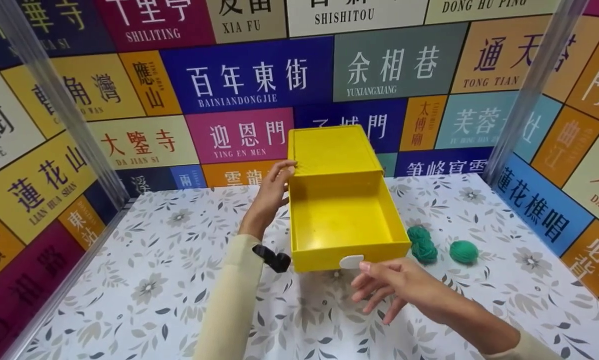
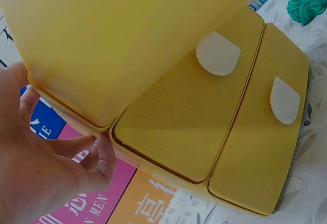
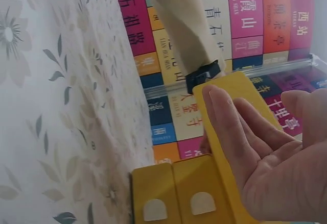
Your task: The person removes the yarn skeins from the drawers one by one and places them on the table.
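Observation:
A yellow drawer cabinet (image 1: pixel 334 150) stands on the table with its top drawer (image 1: pixel 347 215) pulled far out, its bare yellow floor showing. My left hand (image 1: pixel 269 195) holds the cabinet's upper left edge. In the left wrist view, fingertips of the left hand (image 2: pixel 56 152) press the cabinet's side beside the top drawer, and two lower drawers (image 2: pixel 173 117) with white tabs are closed. Close to the white tab (image 1: pixel 352 261) on the pulled-out drawer's front is my right hand (image 1: pixel 404 285), fingers loosely extended and spread. Whether its thumb or forefinger touches the tab, I cannot tell.
Two green yarn balls, a looser skein (image 1: pixel 422 244) and a rounder ball (image 1: pixel 464 252), lie right of the drawer. A floral cloth (image 1: pixel 149 290) covers the table. Walls with colourful place-name panels (image 1: pixel 249 75) stand behind and at both sides, with clear corner posts (image 1: pixel 524 95).

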The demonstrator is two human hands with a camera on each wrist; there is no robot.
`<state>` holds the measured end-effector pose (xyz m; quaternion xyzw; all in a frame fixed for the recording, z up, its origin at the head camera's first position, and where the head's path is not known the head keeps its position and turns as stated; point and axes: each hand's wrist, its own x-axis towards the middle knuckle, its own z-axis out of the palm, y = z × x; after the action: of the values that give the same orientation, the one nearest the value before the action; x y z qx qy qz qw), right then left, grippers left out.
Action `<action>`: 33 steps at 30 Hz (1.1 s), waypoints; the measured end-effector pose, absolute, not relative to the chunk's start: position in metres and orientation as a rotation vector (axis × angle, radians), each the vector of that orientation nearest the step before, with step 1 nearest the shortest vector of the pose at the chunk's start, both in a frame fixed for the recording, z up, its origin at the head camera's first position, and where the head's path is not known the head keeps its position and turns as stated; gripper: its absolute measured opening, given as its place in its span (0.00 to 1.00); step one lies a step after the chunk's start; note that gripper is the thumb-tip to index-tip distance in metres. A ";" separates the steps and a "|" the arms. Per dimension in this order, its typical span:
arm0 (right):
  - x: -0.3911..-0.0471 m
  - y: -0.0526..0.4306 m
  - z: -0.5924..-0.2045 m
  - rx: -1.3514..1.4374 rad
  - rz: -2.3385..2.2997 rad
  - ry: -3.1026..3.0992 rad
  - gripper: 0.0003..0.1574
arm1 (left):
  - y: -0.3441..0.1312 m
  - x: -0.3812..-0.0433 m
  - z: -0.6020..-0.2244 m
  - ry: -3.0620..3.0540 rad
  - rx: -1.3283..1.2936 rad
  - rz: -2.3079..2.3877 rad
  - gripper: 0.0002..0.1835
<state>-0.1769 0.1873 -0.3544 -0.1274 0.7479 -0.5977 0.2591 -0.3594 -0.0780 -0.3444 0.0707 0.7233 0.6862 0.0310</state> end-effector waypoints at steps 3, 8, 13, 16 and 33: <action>-0.179 0.185 -0.360 -0.320 -1.619 2.000 0.36 | -0.078 -0.359 -0.345 2.224 0.234 2.123 0.17; -0.182 0.182 -0.365 -0.291 -1.679 1.918 0.43 | -0.077 -0.359 -0.345 2.204 0.244 2.146 0.18; -0.185 0.178 -0.367 -0.217 -1.727 1.884 0.47 | -0.076 -0.358 -0.344 2.213 0.220 2.131 0.18; -0.186 0.174 -0.366 -0.170 -1.758 1.885 0.47 | -0.076 -0.359 -0.344 2.219 0.220 2.127 0.17; -0.197 0.160 -0.364 -0.124 -1.891 1.927 0.40 | -0.078 -0.357 -0.343 2.231 0.219 2.093 0.18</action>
<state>-0.1971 0.1602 -0.3644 -0.0447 0.6958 -0.6830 0.2177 -0.3571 -0.0780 -0.3433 0.0713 0.7270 0.6819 0.0372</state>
